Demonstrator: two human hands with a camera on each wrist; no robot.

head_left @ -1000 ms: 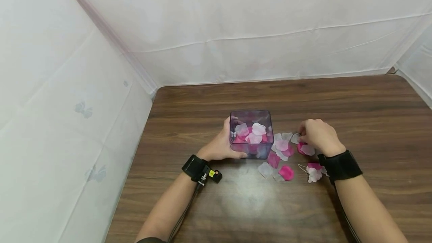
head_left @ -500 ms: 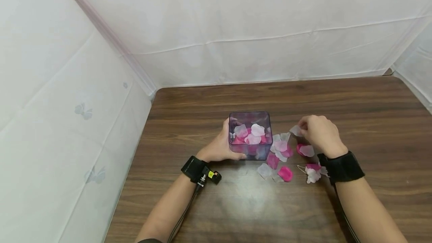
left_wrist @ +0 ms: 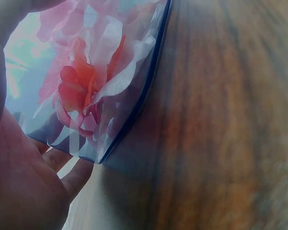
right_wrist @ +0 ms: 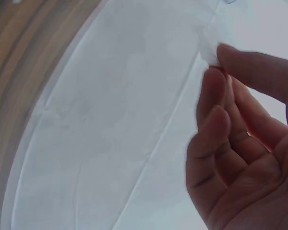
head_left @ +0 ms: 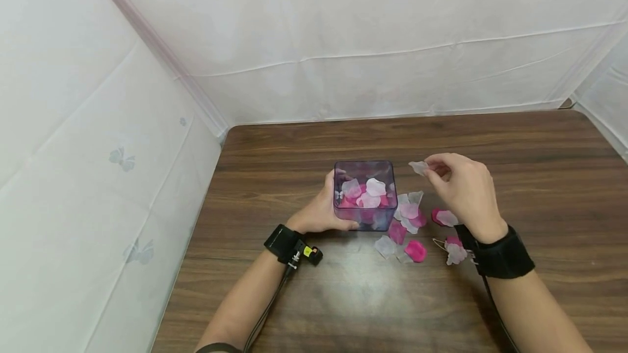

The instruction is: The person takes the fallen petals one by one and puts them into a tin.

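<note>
My left hand [head_left: 321,208] grips the left side of a see-through purple square box [head_left: 365,219], thumb along its near side and fingers behind it. Pink and white artificial petals [head_left: 370,200] lie inside the box; the left wrist view shows them through its clear wall, with the fingers [left_wrist: 79,177] curled at its edge. Between thumb and forefinger my right hand [head_left: 463,187] pinches a single white petal [head_left: 418,168], raised to the right of the box. In the right wrist view the petal [right_wrist: 209,48] pokes out past the fingertips.
Loose pink and white petals [head_left: 409,211] are scattered on the wooden table [head_left: 275,162] right of the box. A pink-and-white petal cluster with a thin string [head_left: 455,252] lies near the right wrist. White sheeting [head_left: 343,42] hangs behind the table and at its sides.
The right hand has picked the white petal off the table and lifted it up, away and slightly left. The left hand and box have stayed in place.
</note>
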